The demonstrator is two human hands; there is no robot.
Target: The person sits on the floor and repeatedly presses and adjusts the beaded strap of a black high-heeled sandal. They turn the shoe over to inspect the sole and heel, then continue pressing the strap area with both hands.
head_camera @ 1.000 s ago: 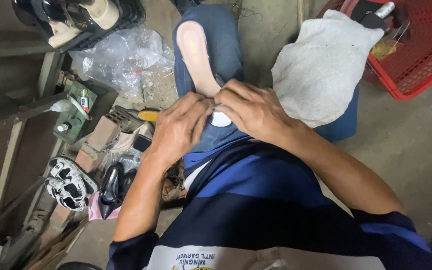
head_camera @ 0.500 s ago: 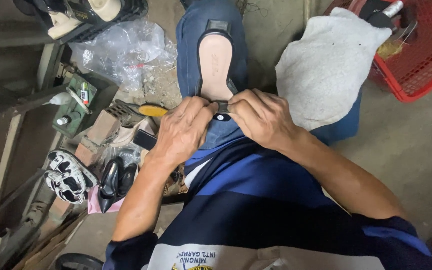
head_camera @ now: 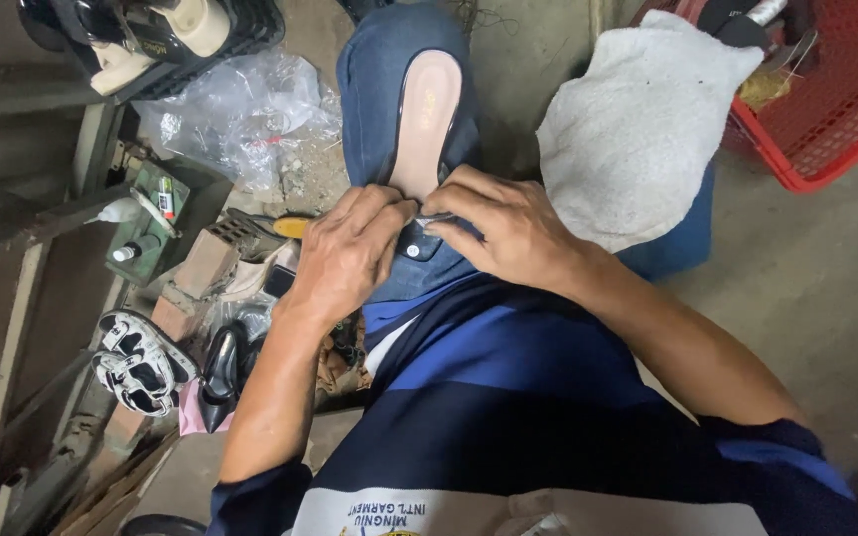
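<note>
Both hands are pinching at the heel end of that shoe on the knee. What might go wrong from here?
The shoe only lies along the jeans-clad thigh, nothing clamps it, so a hard pull may slide it off. The left hand and right hand crowd one small spot with fingertips touching; if a tool is between them, which I cannot make out, a slip could nick a finger. The white cloth sits loosely on the other knee and might drop.

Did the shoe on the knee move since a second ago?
Cannot tell for sure. The shoe lies along the knee with both hands at its heel end, as before; against the white cloth it sits alike, though the head camera shifted.
</note>
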